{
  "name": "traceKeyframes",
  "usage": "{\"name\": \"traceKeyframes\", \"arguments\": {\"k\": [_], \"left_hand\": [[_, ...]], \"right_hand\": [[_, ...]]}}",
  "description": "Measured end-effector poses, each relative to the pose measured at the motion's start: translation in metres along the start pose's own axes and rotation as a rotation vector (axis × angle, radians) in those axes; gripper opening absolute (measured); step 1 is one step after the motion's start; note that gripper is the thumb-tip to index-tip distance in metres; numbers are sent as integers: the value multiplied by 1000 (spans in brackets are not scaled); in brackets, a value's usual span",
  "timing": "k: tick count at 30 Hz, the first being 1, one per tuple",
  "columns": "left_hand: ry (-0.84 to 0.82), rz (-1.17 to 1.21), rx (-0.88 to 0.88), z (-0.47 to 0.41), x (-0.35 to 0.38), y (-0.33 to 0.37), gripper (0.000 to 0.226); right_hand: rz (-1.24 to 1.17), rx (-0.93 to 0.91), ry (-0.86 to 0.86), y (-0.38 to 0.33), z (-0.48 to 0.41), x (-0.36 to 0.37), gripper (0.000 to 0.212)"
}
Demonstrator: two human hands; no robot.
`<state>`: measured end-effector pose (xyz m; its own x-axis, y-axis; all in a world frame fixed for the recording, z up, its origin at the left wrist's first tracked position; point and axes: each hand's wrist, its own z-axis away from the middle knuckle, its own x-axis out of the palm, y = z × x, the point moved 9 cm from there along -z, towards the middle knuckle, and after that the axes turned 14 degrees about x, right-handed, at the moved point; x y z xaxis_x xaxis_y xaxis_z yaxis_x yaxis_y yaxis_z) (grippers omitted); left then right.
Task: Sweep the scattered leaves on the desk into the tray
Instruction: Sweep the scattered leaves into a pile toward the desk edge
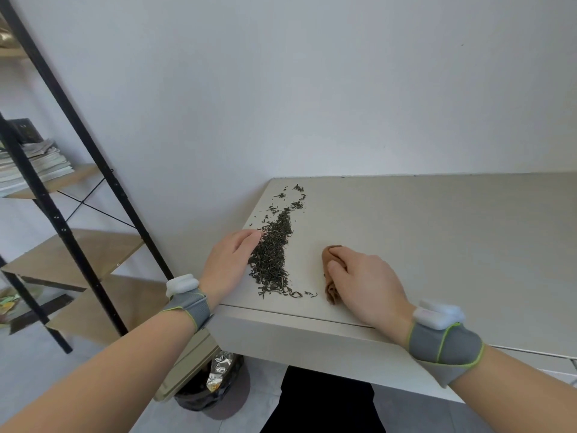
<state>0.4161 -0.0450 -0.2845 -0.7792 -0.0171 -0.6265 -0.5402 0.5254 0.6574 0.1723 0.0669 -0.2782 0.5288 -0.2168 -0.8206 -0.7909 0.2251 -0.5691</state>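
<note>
Near the tabletop's (437, 245) left edge, the dark leaves (273, 257) lie in a long heap. My left hand (229, 264) rests flat and open against the heap's left side, fingertips touching it. My right hand (365, 285) grips a bunched brown cloth (331, 276), just right of the leaves. On the floor below, a black-lined bin (212, 385) holds shiny wrappers.

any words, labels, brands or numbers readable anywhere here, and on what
None can be read.
Stack of books and papers on the wooden shelf: no print readable, too small and blurred.
Crumpled foil wrapper in the black bin: no text legible.
Grey wristbands with white modules: no visible marking.
</note>
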Motion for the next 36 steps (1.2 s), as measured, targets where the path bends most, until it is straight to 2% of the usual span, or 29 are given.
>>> {"name": "traceKeyframes", "arguments": {"k": [3, 8, 11, 16, 20, 22, 24, 28, 31, 34, 36], "left_hand": [[12, 22, -18, 0, -1, -1, 69], [50, 105, -53, 2, -5, -1, 67], [71, 118, -54, 1, -7, 1, 64], [88, 169, -64, 0, -8, 1, 54], [99, 210, -85, 0, -10, -2, 43], [106, 235, -102, -1, -11, -5, 47], [96, 259, -119, -5, -10, -8, 52], [107, 288, -117, -19, -8, -10, 56], [100, 295, -107, -30, -3, -15, 51], [86, 283, -100, -41, 2, -20, 45], [79, 279, -98, -47, 4, -22, 45]], "right_hand": [[195, -115, 73, -23, 15, 12, 22], [346, -248, 112, -68, 21, 47, 41], [360, -265, 132, -90, 16, 61, 44], [297, -244, 108, -110, 7, 73, 33], [86, -163, -2, -97, -6, 65, 25], [-27, -112, -55, -80, -19, 56, 23], [-63, -52, -39, -59, -37, 42, 23], [8, 43, 65, -17, -83, 15, 25], [94, 79, 107, 0, -110, 6, 27], [200, 85, 129, -6, -126, 13, 25], [265, 56, 122, -26, -132, 30, 35]]}}
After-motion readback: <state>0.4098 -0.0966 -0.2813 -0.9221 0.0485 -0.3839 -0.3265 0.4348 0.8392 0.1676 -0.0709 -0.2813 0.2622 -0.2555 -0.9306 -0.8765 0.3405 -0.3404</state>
